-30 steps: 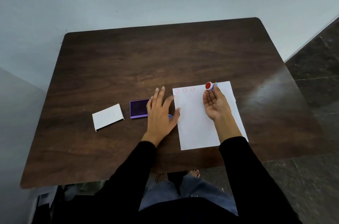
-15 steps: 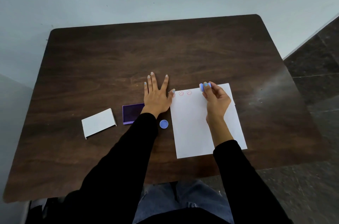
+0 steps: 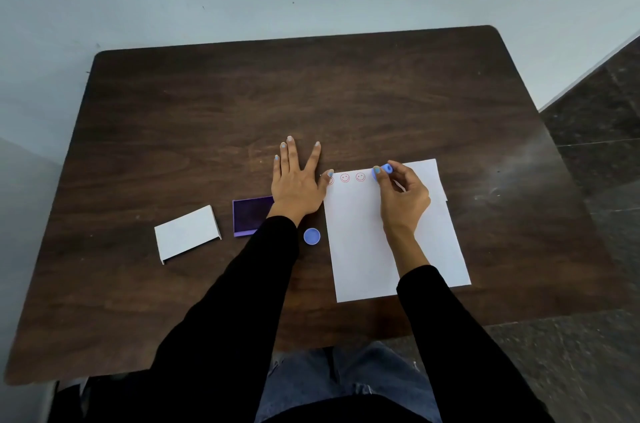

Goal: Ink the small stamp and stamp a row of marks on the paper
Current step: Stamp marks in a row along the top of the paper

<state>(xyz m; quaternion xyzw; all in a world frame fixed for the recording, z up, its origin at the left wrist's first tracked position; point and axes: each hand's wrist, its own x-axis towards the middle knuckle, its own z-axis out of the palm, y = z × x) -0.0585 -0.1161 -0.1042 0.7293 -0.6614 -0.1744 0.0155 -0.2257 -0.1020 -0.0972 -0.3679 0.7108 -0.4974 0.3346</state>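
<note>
A white sheet of paper [image 3: 367,242] lies on the dark wooden table [image 3: 207,117]. Three red smiley marks [image 3: 352,177] run along its top edge. My right hand [image 3: 403,197] pinches the small blue stamp [image 3: 382,171] and holds it face down on the paper, just right of the last mark. My left hand [image 3: 298,180] lies flat with spread fingers, its thumb pressing the paper's top left corner and partly covering the first mark. The purple ink pad [image 3: 250,214] sits open beside my left wrist.
A round blue cap [image 3: 311,236] lies between the ink pad and the paper. A white lid [image 3: 187,232] rests left of the pad. The table's near edge is close to my lap; dark tiled floor lies to the right.
My right hand turned the stamp from red face up to face down onto the paper. My left hand slid forward off the blue cap to the paper's top corner.
</note>
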